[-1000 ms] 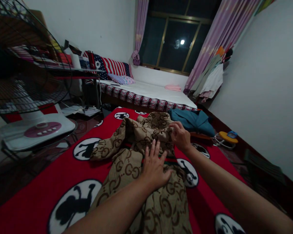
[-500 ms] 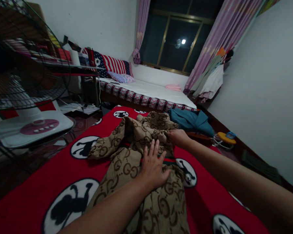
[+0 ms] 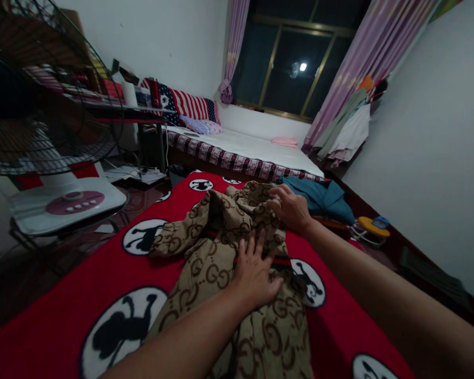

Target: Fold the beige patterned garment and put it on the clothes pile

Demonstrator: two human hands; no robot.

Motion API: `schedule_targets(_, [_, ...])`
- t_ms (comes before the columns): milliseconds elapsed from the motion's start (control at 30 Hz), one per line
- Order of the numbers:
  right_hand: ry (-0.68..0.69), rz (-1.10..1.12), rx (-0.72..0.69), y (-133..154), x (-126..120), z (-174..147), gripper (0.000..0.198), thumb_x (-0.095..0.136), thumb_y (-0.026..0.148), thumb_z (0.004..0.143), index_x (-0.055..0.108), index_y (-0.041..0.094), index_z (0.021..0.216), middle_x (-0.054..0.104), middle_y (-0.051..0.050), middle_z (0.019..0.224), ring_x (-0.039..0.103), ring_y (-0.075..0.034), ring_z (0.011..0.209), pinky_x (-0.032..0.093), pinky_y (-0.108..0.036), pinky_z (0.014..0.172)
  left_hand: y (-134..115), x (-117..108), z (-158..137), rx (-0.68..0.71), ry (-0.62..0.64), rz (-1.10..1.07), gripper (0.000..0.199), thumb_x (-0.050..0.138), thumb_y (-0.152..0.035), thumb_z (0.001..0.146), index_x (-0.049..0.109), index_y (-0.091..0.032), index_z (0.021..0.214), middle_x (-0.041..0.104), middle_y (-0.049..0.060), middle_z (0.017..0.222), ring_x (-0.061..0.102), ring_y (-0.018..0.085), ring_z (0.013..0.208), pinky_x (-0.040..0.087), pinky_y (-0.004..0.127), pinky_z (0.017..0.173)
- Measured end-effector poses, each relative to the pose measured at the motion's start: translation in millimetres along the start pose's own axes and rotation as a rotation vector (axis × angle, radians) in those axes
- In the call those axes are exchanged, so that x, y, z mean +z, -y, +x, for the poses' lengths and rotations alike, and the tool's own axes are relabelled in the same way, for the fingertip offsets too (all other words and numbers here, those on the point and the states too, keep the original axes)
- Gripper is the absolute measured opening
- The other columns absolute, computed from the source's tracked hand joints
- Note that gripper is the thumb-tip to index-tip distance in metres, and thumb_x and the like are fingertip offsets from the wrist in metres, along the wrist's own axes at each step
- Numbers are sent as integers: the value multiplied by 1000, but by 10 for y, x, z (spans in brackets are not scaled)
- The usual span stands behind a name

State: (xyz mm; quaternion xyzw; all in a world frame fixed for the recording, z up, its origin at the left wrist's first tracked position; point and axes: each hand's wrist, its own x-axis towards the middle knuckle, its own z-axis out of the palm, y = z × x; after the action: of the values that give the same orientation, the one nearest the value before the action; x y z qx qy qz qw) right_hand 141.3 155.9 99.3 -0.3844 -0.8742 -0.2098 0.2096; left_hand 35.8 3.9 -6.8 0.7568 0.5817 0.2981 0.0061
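Note:
A tan garment [image 3: 217,247] with a brown monogram print and a red-green band lies crumpled on a red blanket [image 3: 82,295] with round black-and-white patches. My left hand [image 3: 256,271] rests flat on the garment's middle, fingers spread. Farther away, my right hand [image 3: 291,208] pinches the bunched fabric near the garment's far end.
A teal garment [image 3: 324,196] lies just beyond my right hand. A standing fan [image 3: 51,158] with a white base fills the left side. A second bed [image 3: 256,150] with white sheet stands under the dark window. A yellow object [image 3: 373,227] sits on the floor at right by the wall.
My right hand has shifted slightly farther along the bunched fabric and closed on it. My left hand stays pressed flat on the garment. The camera has tilted a little.

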Motion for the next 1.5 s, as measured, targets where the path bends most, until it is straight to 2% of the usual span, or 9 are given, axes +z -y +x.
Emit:
schedule_targets(133, [125,-35,-291,-51,-54,-168,46,49,48,91,55,19,127,55,-10,131,62,-21,92,39,-25,63,-18,-40,-1,-10,2,-14,70,61,-57,76,49,-26,137,10,12,159,5,37,145,9,61,113])
schedule_targets(400, [253,269,195,-339,265,278,27,62,39,83,72,14,86,70,-4,74,61,-17,67,38,-23,57,-37,-62,4,-7,-21,-16,64,64,-52,75,52,-27,133,8,9,160,0,34,146,9,59,115])
schedule_targets(633, [356,-50,285,71,592,106,24,50,16,85,74,16,89,69,-15,97,63,-26,90,43,-32,71,-13,-27,6,-20,13,-8,67,61,-55,78,50,-25,136,15,13,158,8,36,145,9,59,114])
schedule_targets(833, [75,129,82,306,507,15,32,40,23,93,69,19,107,65,-11,114,55,-26,109,39,-38,94,-20,-62,10,-23,-27,-35,57,63,-48,77,59,-22,127,36,15,149,23,37,141,13,59,114])
schedule_targets(933, [196,403,26,338,737,-129,39,35,27,95,64,19,121,64,-7,124,54,-21,117,39,-34,101,-9,-107,35,-43,-97,-142,24,59,-34,83,70,-22,100,66,9,117,53,29,118,32,47,107])
schedule_targets(1067, [390,498,57,347,1027,-189,43,35,24,94,56,21,132,46,-4,145,38,-21,136,30,-42,112,41,-147,60,-73,-192,-305,21,51,-27,89,70,-21,82,72,3,80,65,17,79,45,29,79])
schedule_targets(1267, [395,458,241,395,641,-109,49,44,18,86,53,15,134,45,-10,145,39,-23,135,32,-40,111,171,-165,95,-151,-327,-396,30,50,-30,90,65,-19,67,66,2,62,59,13,59,37,24,60])
schedule_targets(1400, [191,318,448,668,322,-536,55,36,25,92,36,16,146,30,-10,154,26,-25,142,27,-51,112,246,-152,124,-157,-407,-453,36,47,-34,90,58,-19,59,57,0,54,51,11,52,34,24,57])
schedule_targets(1500, [313,245,383,934,272,-917,56,32,33,95,28,18,149,23,-9,156,17,-26,144,23,-55,112,248,-151,127,-160,-388,-538,36,45,-36,89,57,-18,60,57,0,56,51,11,54,36,23,58])
